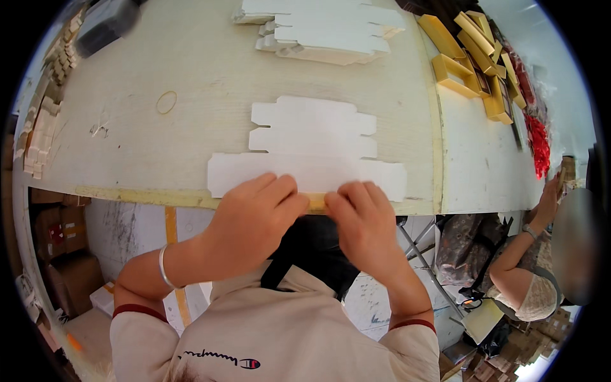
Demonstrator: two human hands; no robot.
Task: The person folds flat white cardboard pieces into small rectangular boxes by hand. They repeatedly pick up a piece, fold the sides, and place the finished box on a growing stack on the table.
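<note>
A flat white carton blank [312, 137] with notched side flaps lies on the table in front of me, its long near panel along the table's edge. My left hand [258, 213] is closed in a pinch at the left part of that near edge, a metal bangle on its wrist. Opposite it, my right hand [363, 216] pinches the same edge farther right, fingers curled. A short yellowish strip [316, 202] shows between the two hands; I cannot tell whether it is tape on the table edge or part of the carton. My fingertips are partly hidden.
A stack of white carton blanks [331, 32] stands at the far side of the table [191, 146]. A rubber band [167, 102] lies left. Gold boxes [455, 73] and red material [538, 143] are at far right. A co-worker's arm [525, 239] shows at the right.
</note>
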